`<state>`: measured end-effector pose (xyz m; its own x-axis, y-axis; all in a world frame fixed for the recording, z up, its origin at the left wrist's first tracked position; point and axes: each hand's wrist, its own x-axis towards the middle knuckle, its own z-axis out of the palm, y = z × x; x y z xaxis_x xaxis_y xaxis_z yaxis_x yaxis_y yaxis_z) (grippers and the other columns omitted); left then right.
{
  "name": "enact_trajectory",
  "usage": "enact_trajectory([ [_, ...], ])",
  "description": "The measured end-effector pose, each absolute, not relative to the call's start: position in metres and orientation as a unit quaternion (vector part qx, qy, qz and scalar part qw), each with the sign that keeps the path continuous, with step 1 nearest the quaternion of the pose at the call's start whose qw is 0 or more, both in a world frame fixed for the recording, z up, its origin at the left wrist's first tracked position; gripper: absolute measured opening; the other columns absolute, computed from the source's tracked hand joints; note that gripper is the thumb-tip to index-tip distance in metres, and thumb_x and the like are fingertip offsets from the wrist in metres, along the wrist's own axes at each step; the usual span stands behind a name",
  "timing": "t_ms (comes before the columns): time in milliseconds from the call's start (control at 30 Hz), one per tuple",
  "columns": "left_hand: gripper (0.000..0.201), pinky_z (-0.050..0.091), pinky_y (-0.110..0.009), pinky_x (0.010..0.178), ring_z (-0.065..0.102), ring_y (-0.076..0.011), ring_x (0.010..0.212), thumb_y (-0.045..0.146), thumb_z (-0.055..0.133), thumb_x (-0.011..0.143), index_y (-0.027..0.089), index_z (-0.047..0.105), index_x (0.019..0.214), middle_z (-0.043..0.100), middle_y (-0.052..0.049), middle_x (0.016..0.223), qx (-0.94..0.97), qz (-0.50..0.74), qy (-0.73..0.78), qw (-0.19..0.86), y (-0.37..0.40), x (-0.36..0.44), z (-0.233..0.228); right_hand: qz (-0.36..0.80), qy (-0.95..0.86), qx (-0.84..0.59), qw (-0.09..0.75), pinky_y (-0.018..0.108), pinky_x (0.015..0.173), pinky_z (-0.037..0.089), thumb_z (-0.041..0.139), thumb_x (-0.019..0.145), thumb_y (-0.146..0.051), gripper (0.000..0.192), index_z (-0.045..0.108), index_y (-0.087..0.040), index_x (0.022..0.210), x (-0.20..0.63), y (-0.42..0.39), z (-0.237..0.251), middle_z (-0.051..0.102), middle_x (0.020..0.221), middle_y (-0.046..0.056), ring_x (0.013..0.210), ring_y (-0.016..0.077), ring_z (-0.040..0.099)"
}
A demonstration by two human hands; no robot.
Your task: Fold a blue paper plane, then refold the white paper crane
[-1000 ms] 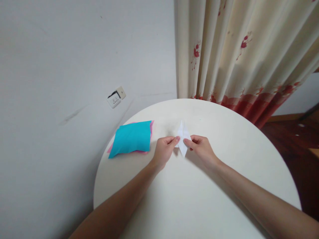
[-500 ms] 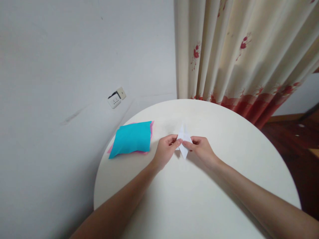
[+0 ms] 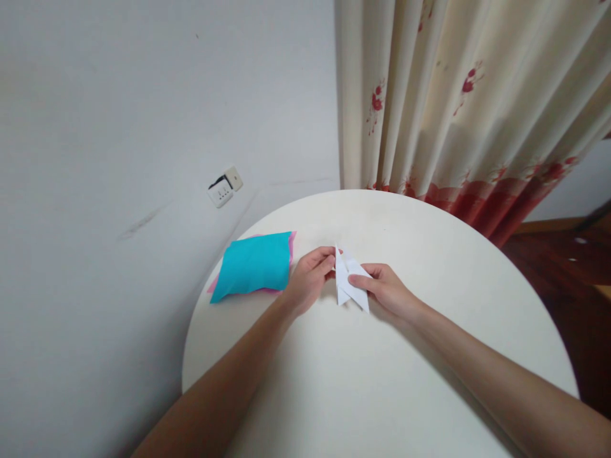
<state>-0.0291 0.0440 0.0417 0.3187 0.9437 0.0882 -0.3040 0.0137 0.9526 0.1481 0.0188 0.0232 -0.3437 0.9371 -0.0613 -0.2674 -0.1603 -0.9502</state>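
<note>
A folded piece of white paper (image 3: 342, 280) is held over the round white table, with pointed flaps at its top and two points at its lower end. My right hand (image 3: 389, 287) pinches it from the right, thumb on top and fingers partly hidden behind. At the paper's left edge is my left hand (image 3: 311, 278), its fingers curled and closed near the upper flap. The left fingertips meet the edge there and are partly covered by the paper.
A turquoise sheet (image 3: 252, 264) lies over pink sheets (image 3: 293, 240) at the table's left side. The round white table (image 3: 429, 254) stands close to a wall with a socket (image 3: 220, 193). Behind it hangs a cream curtain (image 3: 429, 114) with red flowers.
The folded paper has turned and its lower end now shows two separate points. My left hand has shifted slightly left, its thumb moving off the paper's middle to its left edge.
</note>
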Motion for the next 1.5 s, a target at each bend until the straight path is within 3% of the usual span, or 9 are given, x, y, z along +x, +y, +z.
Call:
enact_trajectory([
  [233,0.022,0.045,-0.026,0.073,0.059,-0.0144,0.078,0.026,0.074,0.074,0.017,0.065,0.092,0.063,-0.002,0.082,0.541,0.466,0.302,0.632,0.043,-0.036,0.052,0.681,-0.486,-0.341,0.429,0.027,0.058,0.038,0.08,0.07,-0.043,0.035,0.074,-0.011,0.083,0.149,0.018,0.022,0.068,0.074,0.007,0.062,0.014,0.055],
  [600,0.022,0.044,-0.024,0.073,0.056,-0.0123,0.079,0.023,0.078,0.074,0.018,0.059,0.083,0.062,-0.002,0.089,0.587,0.495,0.272,0.58,0.051,-0.045,0.042,0.668,-0.499,-0.359,0.42,0.025,0.055,0.035,0.08,0.069,-0.046,0.036,0.073,-0.012,0.078,0.15,0.018,0.025,0.066,0.069,0.004,0.058,0.0129,0.052],
  [733,0.018,0.046,-0.026,0.074,0.059,-0.0145,0.082,0.019,0.077,0.074,0.019,0.068,0.09,0.064,-0.003,0.087,0.634,0.494,0.306,0.51,0.053,-0.049,0.045,0.664,-0.489,-0.369,0.429,0.025,0.053,0.034,0.08,0.068,-0.045,0.034,0.073,-0.013,0.077,0.15,0.017,0.028,0.066,0.067,0.004,0.057,0.013,0.051],
  [867,0.006,0.046,-0.028,0.073,0.06,-0.0172,0.083,0.018,0.073,0.076,0.018,0.074,0.083,0.063,-0.005,0.085,0.705,0.49,0.299,0.416,0.054,-0.051,0.048,0.654,-0.485,-0.376,0.442,0.026,0.054,0.033,0.08,0.067,-0.045,0.034,0.074,-0.013,0.078,0.149,0.016,0.031,0.066,0.068,0.004,0.057,0.0128,0.051],
  [1067,0.004,0.049,-0.032,0.079,0.064,-0.0202,0.089,0.018,0.074,0.077,0.021,0.075,0.079,0.069,-0.007,0.09,0.729,0.525,0.341,0.278,0.051,-0.045,0.046,0.574,-0.511,-0.427,0.478,0.027,0.055,0.034,0.077,0.068,-0.045,0.032,0.074,-0.014,0.077,0.148,0.018,0.032,0.066,0.068,0.003,0.058,0.0137,0.049],
  [1333,0.005,0.053,-0.032,0.084,0.066,-0.0217,0.098,0.024,0.07,0.083,0.019,0.072,0.084,0.071,-0.01,0.102,0.714,0.54,0.327,0.302,0.045,-0.037,0.039,0.45,-0.558,-0.457,0.527,0.026,0.055,0.035,0.07,0.076,-0.039,0.025,0.07,-0.014,0.076,0.15,0.02,0.029,0.06,0.064,0.0,0.059,0.0133,0.048],
  [1500,0.01,0.056,-0.031,0.085,0.067,-0.0202,0.1,0.026,0.068,0.087,0.018,0.073,0.09,0.072,-0.011,0.105,0.697,0.554,0.293,0.348,0.048,-0.037,0.036,0.381,-0.596,-0.439,0.554,0.026,0.06,0.038,0.07,0.079,-0.034,0.019,0.07,-0.016,0.075,0.151,0.018,0.029,0.062,0.072,0.001,0.066,0.0149,0.053],
])
